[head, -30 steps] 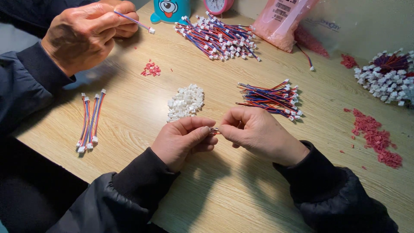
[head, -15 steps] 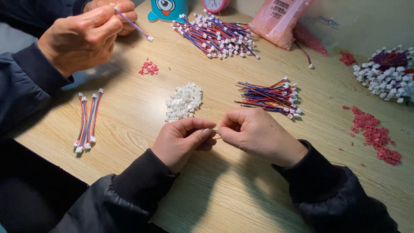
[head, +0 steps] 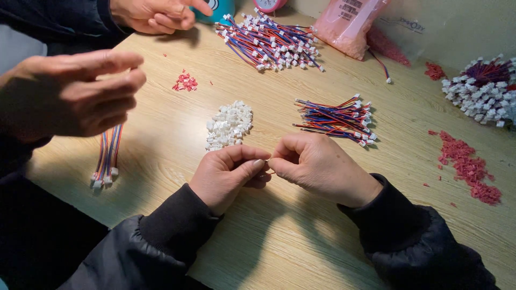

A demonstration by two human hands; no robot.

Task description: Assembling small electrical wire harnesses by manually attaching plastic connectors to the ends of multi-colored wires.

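One head-worn camera looks steeply down, close over the wooden table [head: 279,252] from its near edge.

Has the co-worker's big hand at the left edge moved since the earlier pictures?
Yes. The co-worker's hand came down from the table's far left corner and toward the camera wearer. It is now above the short bundle of coloured wires, which stayed in place on the wooden table.

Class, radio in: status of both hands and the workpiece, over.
Left hand and right hand pinched together on a small part, mostly hidden. White connector pile just ahead. Co-worker's hand hovers left, apart.
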